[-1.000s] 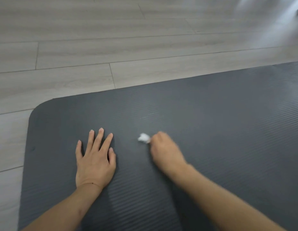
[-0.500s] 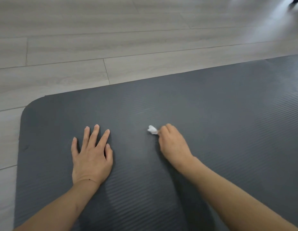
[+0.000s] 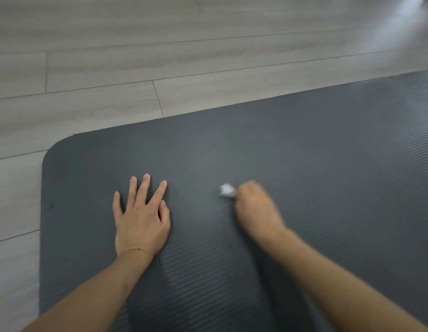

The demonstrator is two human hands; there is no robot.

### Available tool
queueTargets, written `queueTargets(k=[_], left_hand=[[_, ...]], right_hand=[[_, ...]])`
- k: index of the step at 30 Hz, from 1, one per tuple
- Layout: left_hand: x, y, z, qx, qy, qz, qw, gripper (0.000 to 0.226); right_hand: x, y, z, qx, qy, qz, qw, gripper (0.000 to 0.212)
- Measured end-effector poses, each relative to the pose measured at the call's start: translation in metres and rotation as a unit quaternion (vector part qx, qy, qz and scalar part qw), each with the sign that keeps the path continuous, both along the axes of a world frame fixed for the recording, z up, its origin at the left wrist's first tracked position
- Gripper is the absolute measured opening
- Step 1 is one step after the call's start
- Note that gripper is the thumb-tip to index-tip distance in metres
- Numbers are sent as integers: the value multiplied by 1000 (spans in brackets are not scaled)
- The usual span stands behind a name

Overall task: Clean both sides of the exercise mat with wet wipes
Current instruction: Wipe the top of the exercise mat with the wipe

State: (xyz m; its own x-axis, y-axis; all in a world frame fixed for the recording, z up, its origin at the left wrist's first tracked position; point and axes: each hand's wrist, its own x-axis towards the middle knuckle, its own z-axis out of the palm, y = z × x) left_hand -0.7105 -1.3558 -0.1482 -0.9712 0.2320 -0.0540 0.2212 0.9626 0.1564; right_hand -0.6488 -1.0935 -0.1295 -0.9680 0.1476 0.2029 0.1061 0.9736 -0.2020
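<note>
Exercise mat [image 3: 304, 164] lies flat on pale wood-plank floor [image 3: 112, 56]; its rounded corner sits upper left, far edge running up to the right, wide bare ribbed mat on the right; left hand [image 3: 141, 216] flat, fingers spread, pressing mat; right hand [image 3: 254, 207] blurred, fingers curled, gripping bunched white wet wipe [image 3: 227, 190] against the mat.

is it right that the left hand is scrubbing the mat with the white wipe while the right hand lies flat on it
No, the hands are swapped. In the head view the right hand grips the white wipe on the mat, while the left hand lies flat on it.
</note>
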Motion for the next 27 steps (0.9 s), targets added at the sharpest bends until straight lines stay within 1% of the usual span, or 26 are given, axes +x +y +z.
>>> queueTargets(k=[2,3,4,5,6,7,8,9,10,11,12,13,14,15,17,18,19,20,21,22,24,25,26,27], left_hand=[[-1,1,1,4,0,0,1000,63],[-1,1,2,7,1,0,1000,63],[-2,2,1,6,2,-1,1000,63],[-1,1,1,2,0,-2,1000,63],[-1,0,1,-1,-2,-3,1000,63],[-1,0,1,-1,-2,-4,1000,64],[-1,0,1,0,-2,-3,1000,64],[-1,1,1,2,-1,-3,1000,64],[-1,0,1,3,0,-4,1000,63],[-1,0,1,4,0,-6,1000,63],[-1,0,1,2,0,-10,1000,62],[0,0,1,-1,0,-15,1000,62],[-1,0,1,-3,0,-19,1000,62],[-1,0,1,-3,1,-21,1000,62],[-1,0,0,-2,4,-22,1000,62],[-1,0,0,-2,6,-21,1000,61],[-1,0,-1,-2,6,-20,1000,61],[-1,0,-1,-1,6,-19,1000,61],[-1,0,0,1,6,-19,1000,61],[-1,1,0,3,7,-19,1000,61],[-2,1,1,8,8,-20,1000,60],[-2,0,2,8,5,-20,1000,59],[-1,0,3,8,0,-20,1000,57],[0,0,4,7,-4,-19,1000,55]], right_hand=[[-5,72,7,-6,-32,-176,984,9],[-4,92,11,-33,-32,-242,969,9],[-3,94,13,-56,-15,-296,953,9],[-4,76,15,-63,7,-326,943,8],[-4,45,12,-57,23,-323,944,3],[-1,7,7,-64,44,-290,954,5],[6,-37,1,-68,44,-223,971,13],[17,-80,-1,-73,28,-130,988,19],[28,-110,-1,-71,3,-35,997,22],[34,-118,-4,-67,-14,52,996,23],[33,-104,-5,-60,-14,94,994,20],[28,-76,-7,-43,-5,84,996,16],[22,-41,-6,-30,-1,33,999,13],[16,-2,-5,-20,3,-41,999,13],[12,64,3,-21,-11,-185,982,10],[13,74,7,-33,-9,-237,971,8],[12,67,9,-41,10,-275,961,6],[10,42,9,-46,23,-287,957,3],[11,9,3,-54,40,-273,960,6],[15,-31,0,-63,44,-223,972,11],[33,-101,0,-76,1,-58,995,19],[43,-114,-1,-80,-31,33,996,18],[47,-108,-2,-77,-45,102,991,16],[47,-85,-4,-66,-47,129,988,13]])
